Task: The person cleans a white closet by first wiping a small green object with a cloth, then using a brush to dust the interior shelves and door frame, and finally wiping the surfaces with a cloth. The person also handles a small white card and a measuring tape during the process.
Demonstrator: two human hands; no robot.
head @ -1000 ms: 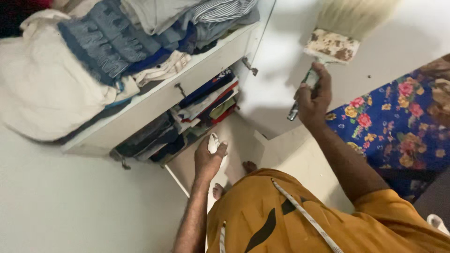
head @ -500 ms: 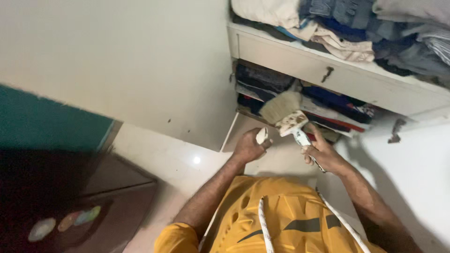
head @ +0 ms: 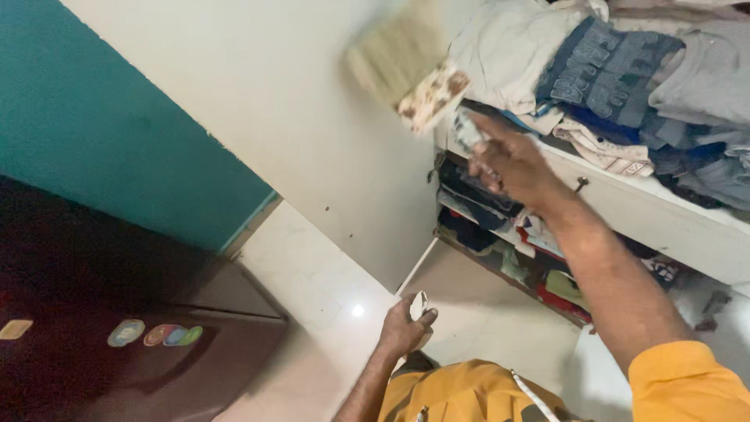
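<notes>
A person's right hand grips the handle of a wide, paint-crusted pale-bristled brush, raised against the white cupboard side panel near the shelf edge. It looks light, with soft bristles, best held by its stiff handle. The left hand clasps a small white object.

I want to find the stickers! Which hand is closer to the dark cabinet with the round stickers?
The left hand. It hangs low, holding a small white thing, to the right of the dark cabinet. The right hand is raised high, holding a brush by the clothes shelves.
</notes>
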